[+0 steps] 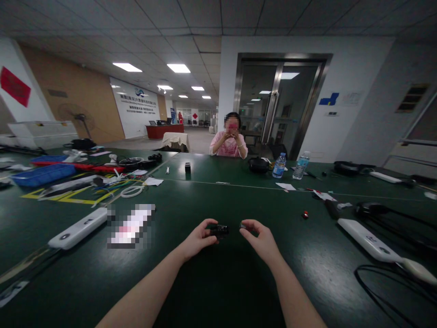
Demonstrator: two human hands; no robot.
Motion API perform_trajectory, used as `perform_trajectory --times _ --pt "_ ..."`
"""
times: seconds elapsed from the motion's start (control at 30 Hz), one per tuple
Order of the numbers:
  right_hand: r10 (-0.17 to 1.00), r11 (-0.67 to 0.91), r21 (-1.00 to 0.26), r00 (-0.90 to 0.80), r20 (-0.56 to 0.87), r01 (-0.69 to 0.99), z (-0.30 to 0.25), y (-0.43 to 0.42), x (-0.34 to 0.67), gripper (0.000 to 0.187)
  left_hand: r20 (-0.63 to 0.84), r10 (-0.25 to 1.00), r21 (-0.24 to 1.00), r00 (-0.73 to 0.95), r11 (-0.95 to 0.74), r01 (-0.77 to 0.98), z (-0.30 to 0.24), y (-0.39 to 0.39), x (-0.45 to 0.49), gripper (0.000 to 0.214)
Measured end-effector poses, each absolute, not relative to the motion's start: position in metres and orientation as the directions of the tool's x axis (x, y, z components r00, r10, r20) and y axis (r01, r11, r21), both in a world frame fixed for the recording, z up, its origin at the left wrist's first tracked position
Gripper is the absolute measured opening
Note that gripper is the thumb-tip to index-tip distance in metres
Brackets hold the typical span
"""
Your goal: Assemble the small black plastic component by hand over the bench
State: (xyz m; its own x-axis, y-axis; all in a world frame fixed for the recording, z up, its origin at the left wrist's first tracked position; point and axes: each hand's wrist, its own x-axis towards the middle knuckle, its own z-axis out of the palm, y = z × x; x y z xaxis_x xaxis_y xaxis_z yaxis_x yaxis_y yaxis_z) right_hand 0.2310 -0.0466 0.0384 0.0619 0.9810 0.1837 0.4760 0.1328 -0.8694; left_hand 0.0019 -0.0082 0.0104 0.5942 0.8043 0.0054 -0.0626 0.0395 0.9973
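Observation:
My left hand (197, 239) is closed round a small black block-like device (221, 230), its body poking out to the right past my fingertips. Across a narrow gap, my right hand (261, 238) pinches a small dark grey piece (242, 226) between thumb and fingers; its kind is too small to make out. Both hands are just above the dark green table (218, 269), with the two held things apart from each other. Beyond them a small black cube (187, 167) stands on the table.
White elongated devices lie left (79, 228) and right (367, 239); black cables (375, 296) run beside the right one. A pixelated flat object (132, 225) is nearer left. Bottles (279, 166), blue trays (44, 174) and a small red item (305, 214) sit further off. A person (228, 143) sits opposite.

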Motion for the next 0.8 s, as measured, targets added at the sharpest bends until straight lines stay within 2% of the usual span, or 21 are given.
perform_trajectory --times 0.17,0.37,0.57,0.8 --pt "0.985 0.168 -0.869 -0.035 0.171 0.465 0.036 -0.050 0.217 0.022 0.021 0.800 0.997 0.600 0.031 -0.075 0.008 -0.007 0.003 0.047" --pt "0.956 0.282 -0.810 -0.078 0.283 0.514 0.032 -0.055 0.195 0.018 0.002 0.793 0.998 0.609 0.041 -0.056 0.008 -0.007 0.004 0.048" --pt "0.974 0.224 -0.788 -0.103 0.201 0.573 0.032 -0.054 0.186 0.020 0.012 0.769 0.996 0.640 0.046 -0.074 0.007 -0.007 0.004 0.046" --pt "0.951 0.304 -0.697 -0.158 0.267 0.649 0.035 -0.056 0.189 0.018 0.006 0.760 0.997 0.650 0.044 -0.060 0.010 -0.008 0.005 0.043"
